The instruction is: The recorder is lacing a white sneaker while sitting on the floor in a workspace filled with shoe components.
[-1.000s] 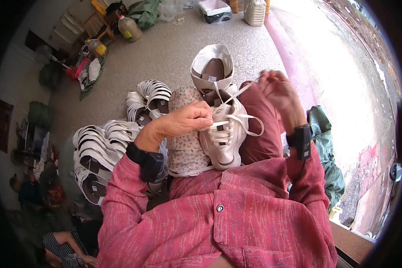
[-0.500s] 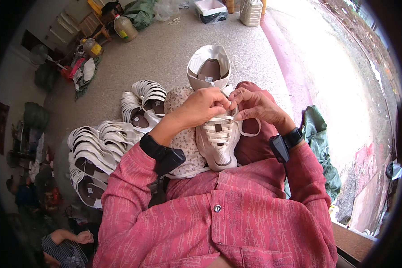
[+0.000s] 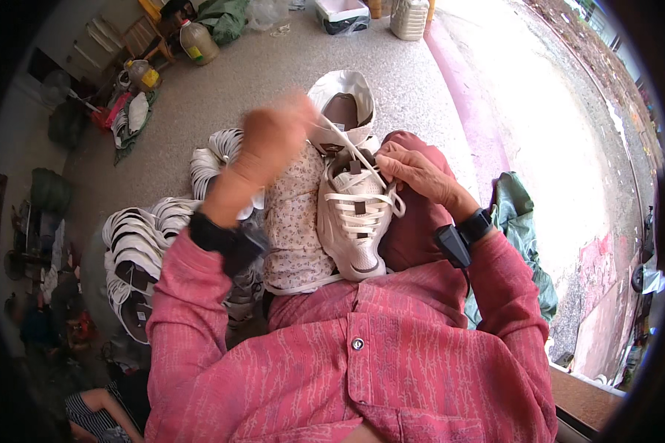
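Note:
A white and beige lace-up shoe (image 3: 353, 240) lies between my thighs, its toe toward my belly and its tongue and collar away from me. My left hand (image 3: 273, 144), smeared by motion, is raised up and left of the shoe. From it a white shoelace (image 3: 351, 148) runs taut down to the upper eyelets on the shoe's right side. My right hand (image 3: 419, 173) pinches the shoe's right edge near those eyelets, thumb toward the lace. A loop of lace hangs below its fingers. Laces cross the lower part of the shoe in rows.
Just beyond stands another pale shoe upper (image 3: 341, 107) with a brown insole. At my left are stacked white shoes (image 3: 129, 247). Green cloth (image 3: 517, 236) lies right of my leg. Farther off are plastic jugs (image 3: 198, 43) and a lined bin (image 3: 343, 16). Another person's arm (image 3: 105, 406) shows lower left.
My left hand has moved from the shoe's top up and to the left, drawing the lace out straight. The right hand stays by the eyelets, and the side loop has shrunk.

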The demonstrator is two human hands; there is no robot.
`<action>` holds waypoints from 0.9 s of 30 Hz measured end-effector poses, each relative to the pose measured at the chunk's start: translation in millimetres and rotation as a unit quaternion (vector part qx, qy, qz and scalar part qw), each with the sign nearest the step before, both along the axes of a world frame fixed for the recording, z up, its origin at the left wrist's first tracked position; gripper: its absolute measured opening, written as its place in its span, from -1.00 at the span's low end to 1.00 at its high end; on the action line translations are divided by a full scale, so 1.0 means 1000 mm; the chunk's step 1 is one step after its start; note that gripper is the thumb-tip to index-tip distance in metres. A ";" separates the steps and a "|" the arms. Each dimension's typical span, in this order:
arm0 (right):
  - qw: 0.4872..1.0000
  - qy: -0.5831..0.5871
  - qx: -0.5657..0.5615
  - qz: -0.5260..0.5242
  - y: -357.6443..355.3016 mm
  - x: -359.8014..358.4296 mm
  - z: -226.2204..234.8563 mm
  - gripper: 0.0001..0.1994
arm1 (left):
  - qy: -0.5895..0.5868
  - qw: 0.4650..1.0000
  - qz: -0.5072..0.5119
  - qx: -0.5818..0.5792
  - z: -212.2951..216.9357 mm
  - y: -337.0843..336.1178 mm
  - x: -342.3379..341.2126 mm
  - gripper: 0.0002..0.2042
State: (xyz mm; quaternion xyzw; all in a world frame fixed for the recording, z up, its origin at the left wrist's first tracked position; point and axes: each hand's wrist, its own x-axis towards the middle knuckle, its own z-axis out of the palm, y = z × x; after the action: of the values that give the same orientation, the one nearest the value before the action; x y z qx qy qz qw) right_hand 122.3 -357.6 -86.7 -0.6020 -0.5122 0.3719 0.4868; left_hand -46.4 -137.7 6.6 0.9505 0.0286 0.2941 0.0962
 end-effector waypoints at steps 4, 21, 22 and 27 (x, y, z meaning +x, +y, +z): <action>0.999 0.027 -0.016 0.014 -0.005 0.004 0.004 -0.65 | 0.026 0.988 0.149 -0.011 0.024 0.043 -0.024 -0.92; 0.952 -0.256 0.164 -0.038 -0.032 -0.033 0.029 -0.89 | 0.188 0.918 -0.231 -0.262 -0.034 -0.026 -0.031 -0.81; 0.952 -0.255 0.164 -0.038 -0.031 -0.031 0.030 -0.89 | 0.195 0.914 -0.233 -0.269 -0.033 -0.025 -0.031 -0.80; 0.977 -0.210 0.010 -0.021 -0.030 -0.023 0.038 -0.74 | 0.221 0.903 -0.245 -0.273 -0.032 -0.015 -0.033 -0.75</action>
State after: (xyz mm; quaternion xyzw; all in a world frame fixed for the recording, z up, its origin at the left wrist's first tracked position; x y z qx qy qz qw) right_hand 99.1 -387.2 -48.5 -0.6726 -0.5936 0.2216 0.3824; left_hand -79.4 -152.4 -24.9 0.9045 -0.1052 0.0238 0.4125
